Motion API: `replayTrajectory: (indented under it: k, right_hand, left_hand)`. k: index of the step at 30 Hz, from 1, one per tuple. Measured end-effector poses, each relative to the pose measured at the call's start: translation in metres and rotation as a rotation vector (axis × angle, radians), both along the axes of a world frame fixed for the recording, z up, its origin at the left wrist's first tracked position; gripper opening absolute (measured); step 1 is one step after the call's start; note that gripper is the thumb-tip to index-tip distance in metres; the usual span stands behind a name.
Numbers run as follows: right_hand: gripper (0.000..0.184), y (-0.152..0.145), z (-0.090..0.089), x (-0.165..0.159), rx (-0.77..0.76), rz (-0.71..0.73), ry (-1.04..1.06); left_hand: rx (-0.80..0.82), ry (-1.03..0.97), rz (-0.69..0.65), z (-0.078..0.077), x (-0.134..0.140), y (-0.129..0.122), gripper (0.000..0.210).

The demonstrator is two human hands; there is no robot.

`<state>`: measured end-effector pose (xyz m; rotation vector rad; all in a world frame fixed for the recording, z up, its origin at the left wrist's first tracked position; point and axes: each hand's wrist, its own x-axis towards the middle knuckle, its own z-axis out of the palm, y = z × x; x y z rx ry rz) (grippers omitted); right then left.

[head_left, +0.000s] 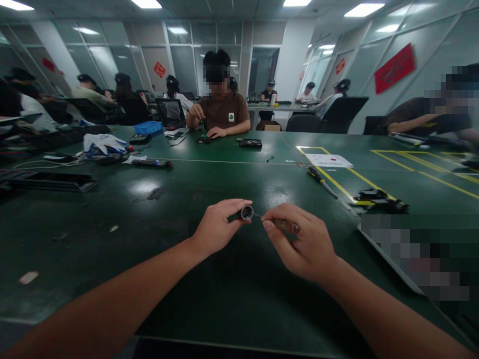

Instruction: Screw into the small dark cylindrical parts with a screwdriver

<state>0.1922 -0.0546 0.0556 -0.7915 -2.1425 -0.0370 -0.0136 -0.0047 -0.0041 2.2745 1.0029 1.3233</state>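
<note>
My left hand (219, 224) grips a small round dark part (246, 213) with a silvery rim, its open end facing me. Thumb and fingers close on it from the left. In my right hand (305, 242) is a screwdriver (286, 226) with a brownish, see-through handle. Its thin shaft points left and its tip meets the right side of the round part's rim; whether it sits in a screw is too small to tell. Both hands are above the green table (168, 294).
A black and yellow screwdriver (322, 181) lies at right, near black parts (379, 201) and a paper sheet (329, 160). White gloves (105, 143), a blue basket (148, 127) and a black tray (56, 181) are at left. Across the table sits a person (223, 112) at work.
</note>
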Motion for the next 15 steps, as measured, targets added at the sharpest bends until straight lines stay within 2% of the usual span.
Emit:
replayTrajectory:
  k: [15]
  right_hand:
    - [0.009, 0.0014, -0.0001, 0.001, -0.043, 0.055, 0.007]
  left_hand:
    - [-0.039, -0.053, 0.016, 0.0004, -0.0004, 0.0011, 0.033]
